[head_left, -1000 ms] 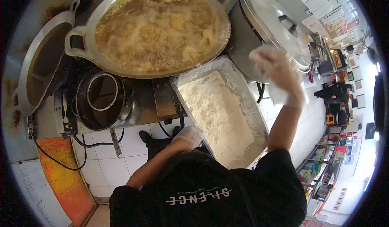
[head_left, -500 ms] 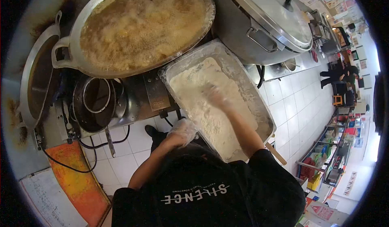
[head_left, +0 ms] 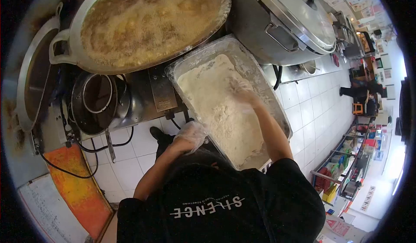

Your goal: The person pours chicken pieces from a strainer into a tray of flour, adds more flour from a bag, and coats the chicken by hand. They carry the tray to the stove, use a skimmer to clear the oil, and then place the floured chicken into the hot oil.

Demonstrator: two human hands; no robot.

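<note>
A metal tray point(head_left: 273, 108) holds a broad layer of white flour-like powder point(head_left: 203, 84), lumpy near its middle. My right hand point(head_left: 243, 91), in a clear glove, is over the powder in the upper right part of the tray; motion blurs its fingers, and whether they hold anything is unclear. At the tray's left edge is my left hand point(head_left: 193, 135), also in a clear glove, its fingers curled at the rim.
A wide pan point(head_left: 65, 48) of bubbling oil stands beyond the tray, beside a large lidded pot point(head_left: 260, 39). Left are a smaller pan point(head_left: 80, 113) with a strainer and another wide pan point(head_left: 26, 82). Cables hang below the counter. A person point(head_left: 362, 91) is far right.
My right hand has moved right and slightly up across the powder. The view has shifted a little, so the tray and my left hand appear slightly higher and further left.
</note>
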